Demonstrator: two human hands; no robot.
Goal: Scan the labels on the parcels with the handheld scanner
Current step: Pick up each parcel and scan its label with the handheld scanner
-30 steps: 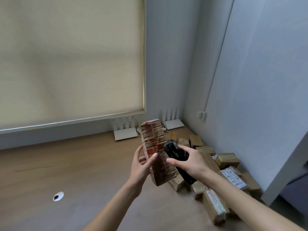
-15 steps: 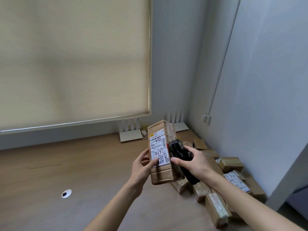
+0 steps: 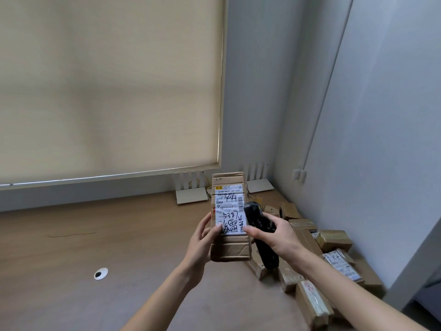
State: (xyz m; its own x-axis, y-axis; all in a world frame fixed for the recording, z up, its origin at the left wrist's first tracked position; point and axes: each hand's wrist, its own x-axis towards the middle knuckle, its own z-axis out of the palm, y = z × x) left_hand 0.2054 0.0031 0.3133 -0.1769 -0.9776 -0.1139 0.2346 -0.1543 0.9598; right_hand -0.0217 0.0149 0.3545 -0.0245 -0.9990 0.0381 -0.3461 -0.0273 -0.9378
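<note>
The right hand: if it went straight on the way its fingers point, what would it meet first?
Probably the held parcel: the right hand, gripping the scanner, points left, its fingertip already at the label.

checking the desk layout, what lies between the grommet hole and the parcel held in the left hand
In the head view the desk between the grommet hole and the held parcel is bare wood; only the left hand and its forearm cross above that stretch.

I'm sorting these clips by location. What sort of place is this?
Probably an office or back room used for sorting parcels: a wooden desk with a cable grommet, a drawn roller blind, and a pile of cardboard parcels in the corner.
</note>
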